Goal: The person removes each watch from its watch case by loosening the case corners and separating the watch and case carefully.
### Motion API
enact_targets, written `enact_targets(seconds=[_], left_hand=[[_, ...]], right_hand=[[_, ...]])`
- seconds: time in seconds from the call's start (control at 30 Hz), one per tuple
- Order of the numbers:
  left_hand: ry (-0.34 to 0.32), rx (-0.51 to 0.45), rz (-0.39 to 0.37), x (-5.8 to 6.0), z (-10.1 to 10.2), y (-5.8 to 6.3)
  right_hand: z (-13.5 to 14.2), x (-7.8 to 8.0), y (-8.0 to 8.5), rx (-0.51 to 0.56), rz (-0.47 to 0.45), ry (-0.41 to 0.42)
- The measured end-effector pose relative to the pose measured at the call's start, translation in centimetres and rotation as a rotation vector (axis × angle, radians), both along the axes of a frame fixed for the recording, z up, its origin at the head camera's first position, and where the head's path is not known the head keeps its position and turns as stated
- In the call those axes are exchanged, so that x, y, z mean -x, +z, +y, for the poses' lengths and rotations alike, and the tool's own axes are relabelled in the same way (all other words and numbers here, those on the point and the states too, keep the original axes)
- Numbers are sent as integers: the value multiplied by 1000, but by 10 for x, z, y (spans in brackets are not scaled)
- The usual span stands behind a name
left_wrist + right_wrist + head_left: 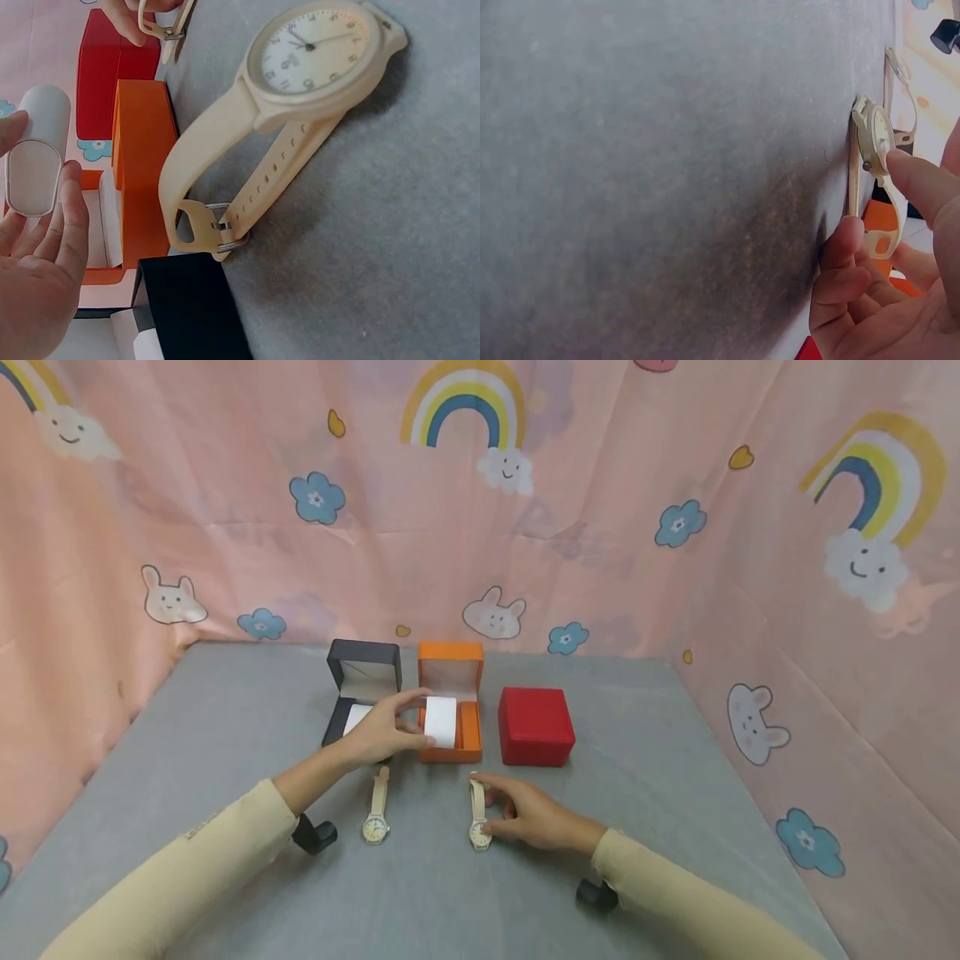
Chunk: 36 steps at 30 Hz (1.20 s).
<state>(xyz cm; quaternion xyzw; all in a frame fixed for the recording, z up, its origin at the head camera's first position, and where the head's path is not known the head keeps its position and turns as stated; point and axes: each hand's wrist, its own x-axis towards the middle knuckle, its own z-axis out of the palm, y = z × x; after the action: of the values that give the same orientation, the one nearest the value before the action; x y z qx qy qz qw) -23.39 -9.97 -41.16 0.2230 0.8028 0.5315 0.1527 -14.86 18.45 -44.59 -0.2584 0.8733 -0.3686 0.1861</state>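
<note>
My left hand point(381, 729) pinches a white watch cushion point(441, 722) between thumb and fingers, over the open orange watch box point(470, 731). In the left wrist view the cushion point(36, 169) shows its rounded end, apart from the box. My right hand point(536, 814) grips a cream-strapped wristwatch point(478, 802) lying on the table, its strap buckled into a loop. Up close in the right wrist view, the thumb meets the case of that wristwatch point(876, 142) and fingers reach its strap. A second cream wristwatch point(377, 806) lies below my left hand.
Left of the orange box stands an open dark watch box point(365, 653), a white cushion point(357, 717) inside, partly hidden by my left hand. A closed red box point(535, 727) sits to the right. Behind the grey table point(622, 735) hangs a pink patterned curtain point(600, 585).
</note>
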Motion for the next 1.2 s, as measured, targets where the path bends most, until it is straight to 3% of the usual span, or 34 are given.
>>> enact_targets(seconds=[0.33, 0.83, 1.2], left_hand=[[14, 17, -8, 9, 3, -3], [2, 38, 17, 10, 7, -8], [6, 112, 86, 19, 8, -6]], right_hand=[[2, 4, 2, -4, -1, -19], [5, 10, 11, 48, -42, -58], [6, 14, 15, 67, -30, -91]])
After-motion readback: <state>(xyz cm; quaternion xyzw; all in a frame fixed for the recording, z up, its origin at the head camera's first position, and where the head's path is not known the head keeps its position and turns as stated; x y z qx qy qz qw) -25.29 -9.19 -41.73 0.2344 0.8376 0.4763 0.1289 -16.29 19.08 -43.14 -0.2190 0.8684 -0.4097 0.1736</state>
